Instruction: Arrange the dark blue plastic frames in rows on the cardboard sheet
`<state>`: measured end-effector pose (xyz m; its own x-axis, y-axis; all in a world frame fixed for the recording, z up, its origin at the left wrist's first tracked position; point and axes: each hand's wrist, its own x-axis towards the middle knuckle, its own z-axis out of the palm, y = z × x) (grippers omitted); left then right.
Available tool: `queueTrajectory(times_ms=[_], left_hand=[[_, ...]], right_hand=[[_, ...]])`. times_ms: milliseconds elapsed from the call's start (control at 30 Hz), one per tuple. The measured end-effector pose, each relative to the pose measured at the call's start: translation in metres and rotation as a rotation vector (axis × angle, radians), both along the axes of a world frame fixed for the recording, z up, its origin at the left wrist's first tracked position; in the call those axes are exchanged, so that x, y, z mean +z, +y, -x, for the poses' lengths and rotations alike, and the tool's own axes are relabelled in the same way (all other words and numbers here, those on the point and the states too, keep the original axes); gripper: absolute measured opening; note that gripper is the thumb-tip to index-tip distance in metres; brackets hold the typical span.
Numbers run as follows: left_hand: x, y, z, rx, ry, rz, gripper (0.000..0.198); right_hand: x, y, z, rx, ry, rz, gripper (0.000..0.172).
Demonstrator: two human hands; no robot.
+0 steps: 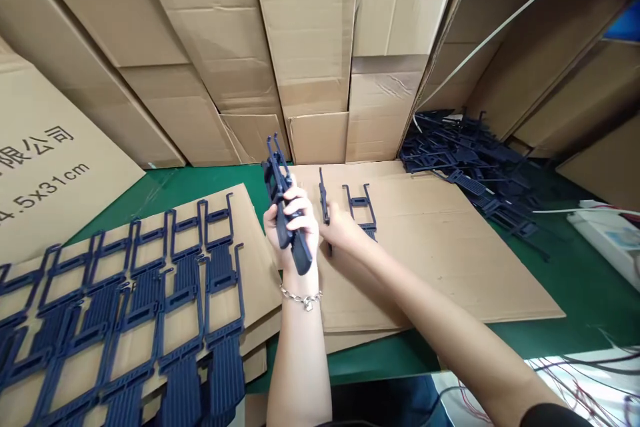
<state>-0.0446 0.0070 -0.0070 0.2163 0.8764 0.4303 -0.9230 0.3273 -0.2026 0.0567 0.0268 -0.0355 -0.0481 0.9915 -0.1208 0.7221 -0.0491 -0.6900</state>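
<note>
My left hand (298,224), with a chain bracelet at its wrist, is closed around several dark blue plastic brackets (275,177) held in a bundle, hooked ends up. To its right, my right hand (343,226) grips one more dark blue bracket (323,188), seen edge-on, above a cardboard sheet (430,260). Another flat bracket (360,202) lies on that sheet just beyond my right hand, which partly covers its lower end.
On the left, rows of similar brackets (185,320) lie on stacked cardboard. A tangled heap of them (470,160) sits at the back right. Cardboard boxes (310,34) wall the back of the green table (200,177). A white cable (505,20) hangs at right; wires (575,387) lie front right.
</note>
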Motion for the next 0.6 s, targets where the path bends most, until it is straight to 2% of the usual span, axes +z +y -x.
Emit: queueTrajectory(times_ms=[67,133,200,300,400,433,500,600], left_hand=[[-0.005,0.001,0.004,0.056,-0.105,-0.041,0.047],[-0.009,0.002,0.006,0.131,-0.146,-0.059,0.049],[-0.012,0.004,0.008,0.22,-0.122,-0.042,0.049],[-0.015,0.006,0.01,0.331,-0.065,-0.002,0.046],[-0.015,0.008,0.012,0.342,-0.087,-0.04,0.046],[-0.015,0.008,0.013,0.332,-0.1,-0.061,0.048],[-0.015,0.008,0.014,0.32,-0.114,-0.09,0.05],[-0.016,0.009,0.016,0.299,-0.126,-0.108,0.053]], right_hand=[[0.004,-0.002,-0.01,0.018,0.049,0.106,0.067],[0.008,-0.006,-0.015,0.037,0.0,0.155,0.071],[0.012,-0.011,-0.014,0.044,-0.123,0.105,0.065],[0.014,-0.018,-0.008,0.061,-0.269,-0.05,0.047],[0.006,-0.019,-0.001,0.207,-0.411,-0.265,0.047],[0.002,-0.018,0.001,0.261,-0.447,-0.288,0.049],[-0.009,-0.015,0.003,0.32,-0.478,-0.221,0.053],[-0.019,-0.01,0.005,0.313,-0.468,-0.119,0.056]])
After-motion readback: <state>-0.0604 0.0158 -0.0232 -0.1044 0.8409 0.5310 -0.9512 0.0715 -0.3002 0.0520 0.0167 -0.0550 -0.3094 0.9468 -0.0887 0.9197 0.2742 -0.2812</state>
